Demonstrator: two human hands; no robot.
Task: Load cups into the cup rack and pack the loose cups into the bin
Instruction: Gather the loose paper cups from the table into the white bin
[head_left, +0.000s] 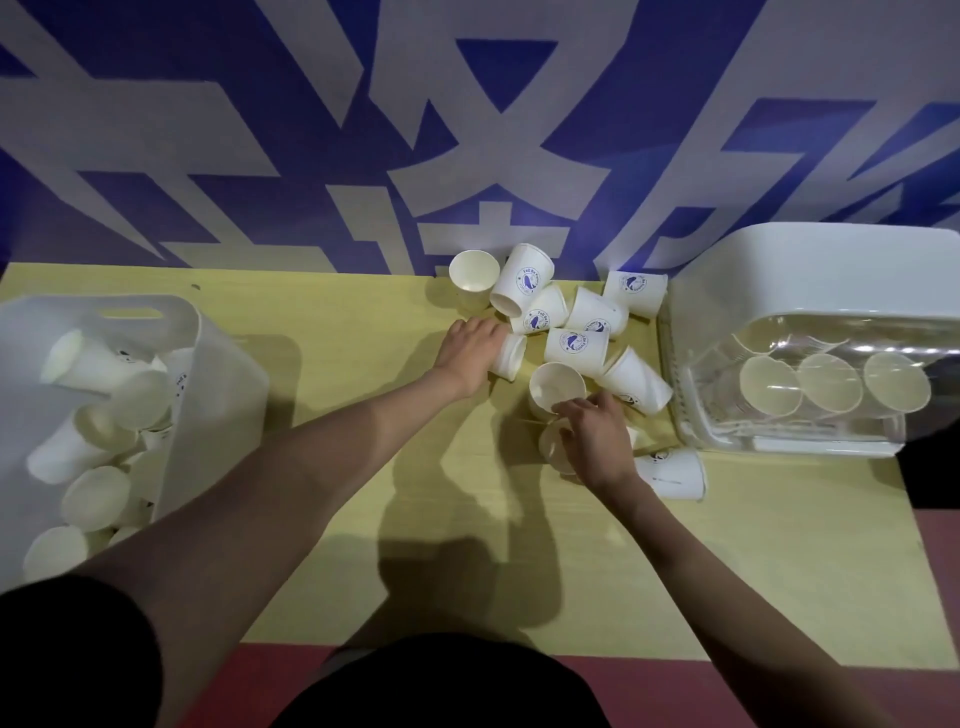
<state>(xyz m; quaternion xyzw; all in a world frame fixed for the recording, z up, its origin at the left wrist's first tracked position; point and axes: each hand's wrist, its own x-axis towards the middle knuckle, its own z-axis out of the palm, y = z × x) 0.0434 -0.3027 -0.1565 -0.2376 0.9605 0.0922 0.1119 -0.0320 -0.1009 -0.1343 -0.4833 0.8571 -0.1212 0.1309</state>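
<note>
Head view: a yellow table is seen from above, backed by a blue wall with large white characters.

At the left edge of the frame a white plastic bin with a slot handle in its far wall is seen. It is filled with a jumble of white paper cups, some on their sides, some mouth-up.

At the right of the frame a white cup rack with a clear front cover is placed. Behind the cover three cups are lined up in a row, their mouths turned toward the camera.

Between the two containers, in the upper centre of the frame, a heap of loose cups printed with a blue round logo is spread on the table. Most are tipped over and touching one another; one is standing mouth-up at the far edge. A single cup is lying on its side apart from the heap, just in front of the rack.

The left hand is curled round the base of a tipped cup at the heap's left side, and the cup is gripped. The right hand is laid over a cup beneath the palm, while its fingertips are set on the rim of an upright cup; the fingers are bent, but whether either cup is truly gripped cannot be told.
</note>
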